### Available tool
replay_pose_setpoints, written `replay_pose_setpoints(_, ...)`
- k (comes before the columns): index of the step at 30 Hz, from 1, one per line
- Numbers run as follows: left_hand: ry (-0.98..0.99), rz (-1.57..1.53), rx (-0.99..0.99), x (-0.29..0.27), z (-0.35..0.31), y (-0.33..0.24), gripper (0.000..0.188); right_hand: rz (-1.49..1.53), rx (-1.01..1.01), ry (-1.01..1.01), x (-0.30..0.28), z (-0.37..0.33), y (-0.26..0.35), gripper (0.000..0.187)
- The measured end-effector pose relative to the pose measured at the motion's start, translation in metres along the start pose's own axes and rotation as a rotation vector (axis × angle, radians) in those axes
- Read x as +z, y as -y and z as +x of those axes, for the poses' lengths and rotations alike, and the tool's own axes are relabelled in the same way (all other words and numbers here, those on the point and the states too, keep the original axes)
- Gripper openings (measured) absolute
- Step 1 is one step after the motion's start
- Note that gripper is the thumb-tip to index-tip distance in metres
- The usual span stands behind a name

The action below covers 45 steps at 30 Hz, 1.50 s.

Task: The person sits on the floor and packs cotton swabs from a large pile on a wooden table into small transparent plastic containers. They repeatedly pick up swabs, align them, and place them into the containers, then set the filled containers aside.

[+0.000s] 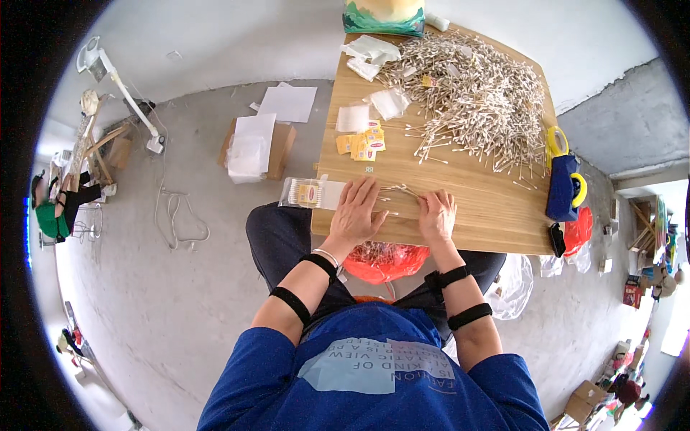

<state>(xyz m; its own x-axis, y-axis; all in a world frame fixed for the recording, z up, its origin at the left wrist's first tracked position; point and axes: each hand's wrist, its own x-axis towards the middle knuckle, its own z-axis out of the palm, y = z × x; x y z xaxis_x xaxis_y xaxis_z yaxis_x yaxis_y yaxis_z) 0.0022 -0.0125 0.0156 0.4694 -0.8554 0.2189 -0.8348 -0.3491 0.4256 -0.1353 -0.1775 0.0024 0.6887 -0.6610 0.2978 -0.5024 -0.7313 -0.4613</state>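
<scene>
My left hand (pixel 357 212) lies flat on the wooden table (pixel 489 208), fingers spread, over a few cotton swabs (pixel 402 191) near the front edge. My right hand (pixel 436 214) rests beside it with fingers curled down on the same small bunch of swabs. Just left of my left hand sits a clear packet of swabs with a yellow label (pixel 305 192). A large heap of loose cotton swabs (pixel 474 97) covers the far right of the table. Small yellow labels (pixel 363 144) lie in the middle.
Clear plastic bags (pixel 374 52) lie at the table's far end by a green box (pixel 383 16). A blue and yellow tape dispenser (pixel 564 179) sits at the right edge. A red bag (pixel 384 260) hangs under the table. Cardboard box with white sheets (pixel 259 147) stands on the floor.
</scene>
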Motion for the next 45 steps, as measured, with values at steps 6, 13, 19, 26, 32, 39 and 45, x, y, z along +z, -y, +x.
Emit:
replay_pose_setpoints(6, -0.002, -0.005, 0.014, 0.003, -0.001, 0.004, 0.060, 0.000, 0.076, -0.031, 0.003, 0.010, -0.001, 0.008)
replay_pose_setpoints(13, -0.036, -0.034, 0.002, 0.003, -0.002, 0.002, 0.056, 0.000, 0.107, 0.011, 0.011, 0.020, 0.001, 0.011)
replay_pose_setpoints(19, -0.064, -0.085, 0.026, 0.004, -0.005, 0.004, 0.050, 0.019, 0.049, 0.019, 0.027, 0.027, 0.020, 0.011)
replay_pose_setpoints(26, -0.101, -0.120, 0.037, 0.010, -0.007, 0.008, 0.053, 0.188, -0.134, 0.099, 0.041, 0.032, 0.051, 0.011)
replay_pose_setpoints(32, -0.199, -0.042, -0.049, 0.004, -0.007, 0.001, 0.083, 0.250, -0.040, 0.080, 0.029, 0.022, 0.044, 0.017)
replay_pose_setpoints(39, -0.011, -0.021, -0.087, 0.010, -0.003, 0.009, 0.086, 0.102, -0.103, 0.116, 0.013, 0.002, 0.041, 0.013)
replay_pose_setpoints(45, -0.095, -0.185, -0.171, 0.009, -0.002, 0.003, 0.080, 0.087, -0.132, 0.070, 0.015, 0.011, 0.034, 0.014)
